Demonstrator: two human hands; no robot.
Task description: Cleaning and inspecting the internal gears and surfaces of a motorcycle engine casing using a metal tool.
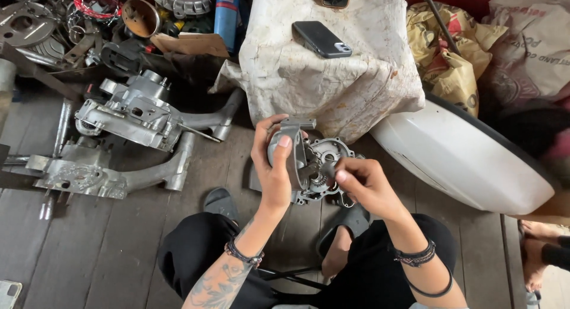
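Grey metal casing (pixel 289 147) in left hand (pixel 271 166) — right hand (pixel 362 184) hides gear (partly).

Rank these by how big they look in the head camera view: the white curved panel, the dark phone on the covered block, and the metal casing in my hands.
1. white curved panel
2. metal casing, though it sits nearer the camera, held by the left hand and right hand
3. dark phone

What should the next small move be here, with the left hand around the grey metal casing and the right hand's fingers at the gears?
Probably a small turn or push of the shaft at the gears: the right hand pinches there, while the left hand already steadies the metal casing upright over the wooden floor.
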